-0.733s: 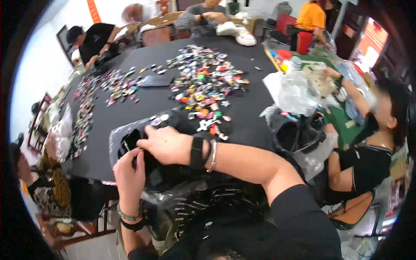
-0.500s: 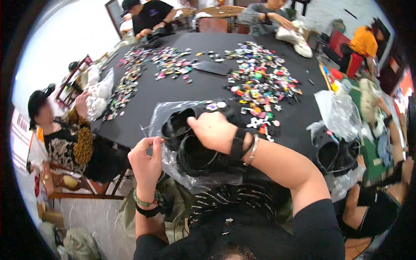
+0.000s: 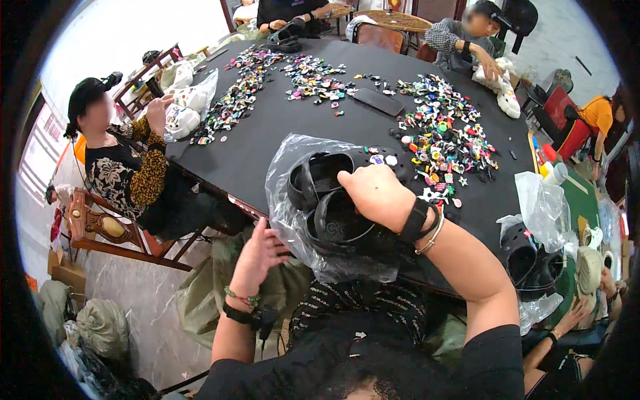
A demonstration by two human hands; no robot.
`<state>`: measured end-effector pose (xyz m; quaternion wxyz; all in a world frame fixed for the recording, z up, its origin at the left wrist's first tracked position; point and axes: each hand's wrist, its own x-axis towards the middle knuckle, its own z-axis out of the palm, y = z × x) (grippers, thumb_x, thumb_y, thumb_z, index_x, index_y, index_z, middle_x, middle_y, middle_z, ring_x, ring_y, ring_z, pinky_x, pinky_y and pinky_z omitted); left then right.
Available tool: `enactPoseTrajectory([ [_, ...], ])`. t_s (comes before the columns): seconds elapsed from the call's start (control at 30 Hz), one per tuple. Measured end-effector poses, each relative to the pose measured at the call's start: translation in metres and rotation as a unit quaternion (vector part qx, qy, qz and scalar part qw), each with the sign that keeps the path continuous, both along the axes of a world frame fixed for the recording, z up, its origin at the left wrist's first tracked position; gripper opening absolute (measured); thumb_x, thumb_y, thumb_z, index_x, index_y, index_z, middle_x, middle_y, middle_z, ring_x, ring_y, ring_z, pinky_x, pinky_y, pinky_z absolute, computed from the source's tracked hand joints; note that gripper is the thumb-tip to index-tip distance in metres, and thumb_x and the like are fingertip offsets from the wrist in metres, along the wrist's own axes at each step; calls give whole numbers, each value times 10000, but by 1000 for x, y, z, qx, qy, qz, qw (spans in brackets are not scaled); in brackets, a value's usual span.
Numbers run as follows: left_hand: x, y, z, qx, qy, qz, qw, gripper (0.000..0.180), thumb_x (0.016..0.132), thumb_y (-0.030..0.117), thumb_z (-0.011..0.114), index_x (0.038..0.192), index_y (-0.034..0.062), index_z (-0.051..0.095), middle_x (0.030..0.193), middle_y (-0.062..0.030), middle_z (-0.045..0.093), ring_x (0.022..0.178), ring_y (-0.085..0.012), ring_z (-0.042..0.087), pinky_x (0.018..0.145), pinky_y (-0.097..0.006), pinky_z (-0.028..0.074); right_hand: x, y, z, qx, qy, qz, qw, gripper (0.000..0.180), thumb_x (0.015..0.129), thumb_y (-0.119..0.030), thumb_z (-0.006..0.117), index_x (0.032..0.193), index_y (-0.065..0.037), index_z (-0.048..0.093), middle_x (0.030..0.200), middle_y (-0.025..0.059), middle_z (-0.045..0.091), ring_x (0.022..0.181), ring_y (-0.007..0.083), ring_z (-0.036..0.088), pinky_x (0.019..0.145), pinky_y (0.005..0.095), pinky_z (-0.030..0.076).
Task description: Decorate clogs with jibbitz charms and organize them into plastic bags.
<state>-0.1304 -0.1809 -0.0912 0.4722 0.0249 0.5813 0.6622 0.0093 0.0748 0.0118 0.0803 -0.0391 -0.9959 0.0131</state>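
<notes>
A pair of black clogs (image 3: 337,223) lies on a clear plastic bag (image 3: 280,183) at the table's near edge, their open heels toward me. My right hand (image 3: 380,193) reaches over them from the right, closed on a clog, with most of its fingertips hidden behind the knuckles. Beyond that hand, small white and coloured charms (image 3: 383,160) sit on a clog's toe. My left hand (image 3: 261,257) is beside the bag's lower left edge, fingers spread and nothing seen in it.
Heaps of colourful shoe charms (image 3: 443,123) and a dark flat slab (image 3: 378,101) lie across the black table (image 3: 300,123). More black clogs (image 3: 523,257) stand in plastic at the right. Co-workers sit around the table. Green sacks (image 3: 217,280) rest on the floor.
My left hand has opened from a pinch beside a thin pale strand and lowered; the strand no longer shows there. My right hand stays on the clogs. The view has shifted.
</notes>
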Motion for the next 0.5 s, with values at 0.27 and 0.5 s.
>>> enactPoseTrajectory([
  [0.27,37,12,1,119,201,-37,972,164,954,102,490,1063,58,603,1024,-27,626,904,-143,600,754,-299,484,23,-22,6,-22,25,31,999,99,782,-121,624,821,-47,676,776,150,702,763,298,715,668,414,569],
  [0.5,44,12,43,269,16,-11,963,351,864,226,518,1184,89,561,1043,-31,614,995,-188,589,861,-346,474,70,-10,42,-56,164,83,981,137,800,-68,581,919,-12,544,698,153,630,735,338,669,653,432,521],
])
